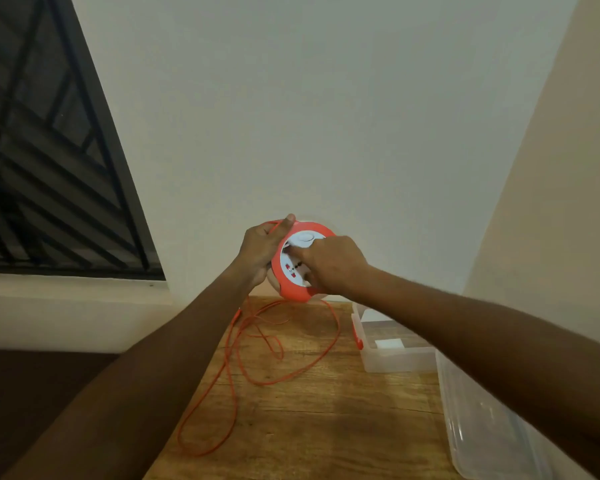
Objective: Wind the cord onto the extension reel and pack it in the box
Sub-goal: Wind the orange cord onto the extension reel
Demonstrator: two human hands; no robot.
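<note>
I hold a round orange extension reel (pixel 290 282) with a white socket face up in front of the wall, above the far end of the wooden table (pixel 326 420). My left hand (pixel 261 249) grips its left rim, thumb over the top edge. My right hand (pixel 329 263) has curled fingers on the white face, covering its right side. The thin orange cord (pixel 238 372) hangs from the reel and lies in loose loops on the table. A clear plastic box (pixel 471 427) stands at the table's right edge, partly behind my right forearm.
A smaller clear container with an orange latch (pixel 388 355) sits at the far right of the table, by the wall. A dark barred window (pixel 49 168) fills the left. The table's left edge drops to a dark floor.
</note>
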